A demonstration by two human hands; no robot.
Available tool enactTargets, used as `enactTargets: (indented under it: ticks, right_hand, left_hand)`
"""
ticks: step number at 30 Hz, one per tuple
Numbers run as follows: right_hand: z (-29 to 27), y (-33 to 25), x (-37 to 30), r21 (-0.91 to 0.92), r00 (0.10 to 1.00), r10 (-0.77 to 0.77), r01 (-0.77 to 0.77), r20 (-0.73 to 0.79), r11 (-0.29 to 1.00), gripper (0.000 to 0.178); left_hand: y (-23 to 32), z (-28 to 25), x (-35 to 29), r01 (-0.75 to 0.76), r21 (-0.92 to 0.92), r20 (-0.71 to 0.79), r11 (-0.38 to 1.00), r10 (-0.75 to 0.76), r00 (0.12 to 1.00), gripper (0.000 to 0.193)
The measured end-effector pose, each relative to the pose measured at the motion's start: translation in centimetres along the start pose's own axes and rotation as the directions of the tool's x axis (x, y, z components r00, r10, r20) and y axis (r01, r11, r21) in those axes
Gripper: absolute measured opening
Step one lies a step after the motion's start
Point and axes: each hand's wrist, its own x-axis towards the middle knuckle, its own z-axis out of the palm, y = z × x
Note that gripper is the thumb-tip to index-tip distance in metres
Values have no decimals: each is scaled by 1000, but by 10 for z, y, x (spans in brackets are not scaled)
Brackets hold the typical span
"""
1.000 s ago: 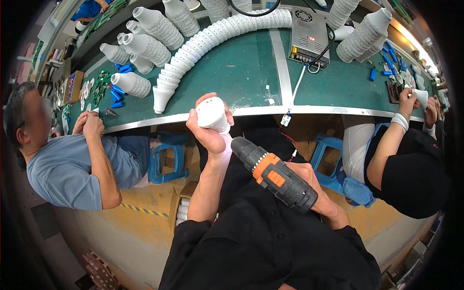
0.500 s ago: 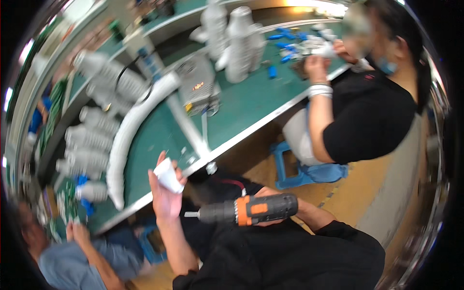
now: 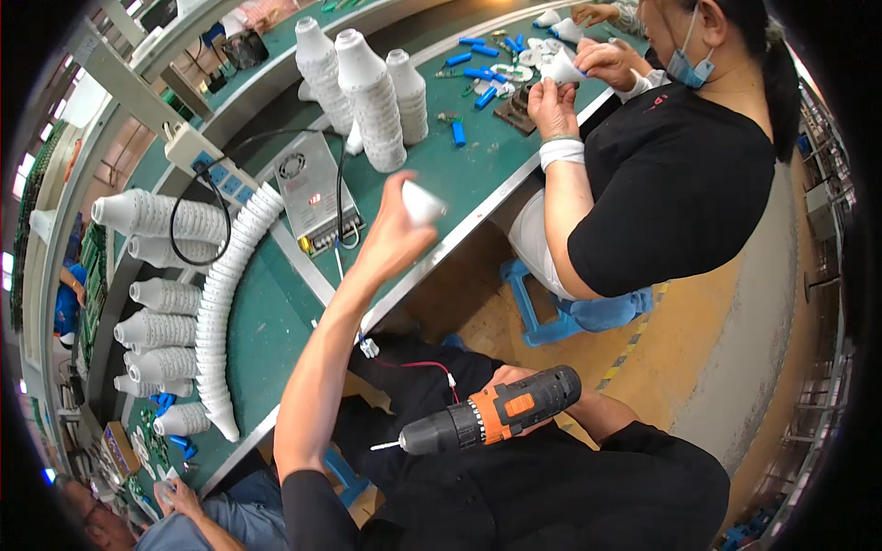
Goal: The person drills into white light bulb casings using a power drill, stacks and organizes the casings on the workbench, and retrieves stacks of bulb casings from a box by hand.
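Observation:
My left hand (image 3: 395,228) is closed on a small white plastic cup-shaped shell (image 3: 423,204), blurred by motion, over the green table's front edge. My right hand (image 3: 511,376), mostly hidden, grips a black and orange cordless drill (image 3: 487,410) in front of my body. Its thin bit (image 3: 385,446) points left. A red wire (image 3: 418,365) with a white connector runs by the drill. Beyond my left hand stand upright stacks of white shells (image 3: 367,101). A long curved row of nested shells (image 3: 213,312) lies to the left.
A metal power supply (image 3: 314,191) and a power strip (image 3: 213,165) sit on the table (image 3: 268,298). More shell stacks (image 3: 165,328) lie at left. A co-worker (image 3: 661,184) at right handles a white shell among blue cylinders; another person (image 3: 197,514) works at lower left. Blue stools (image 3: 542,312) stand below.
My left hand has moved up and to the right with the white shell, and its palm has turned away. The drill stays in my right hand, its bit end slightly lower.

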Motion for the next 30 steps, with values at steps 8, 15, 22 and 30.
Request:
enactTargets:
  ticks: [8, 15, 22, 30]
  right_hand:
    - [-6, 24, -25, 115, 984, -95, 113, -149, 987, 26]
    - [-10, 2, -5, -31, 969, -180, 178, -171, 984, 18]
    - [-14, 21, -12, 142, 984, -150, 163, -98, 976, 18]
    - [-15, 24, 18, 275, 998, -53, 46, 19, 960, 28]
  left_hand:
    - [-23, 46, 97, -25, 502, 10, 865, 23, 1000, 74]
    - [-30, 55, 86, -56, 661, -131, 748, 189, 973, 74]
    - [14, -13, -35, -136, 592, -230, 794, 328, 916, 34]
    - [38, 63, -345, 416, -56, -864, 908, -253, 436, 7]
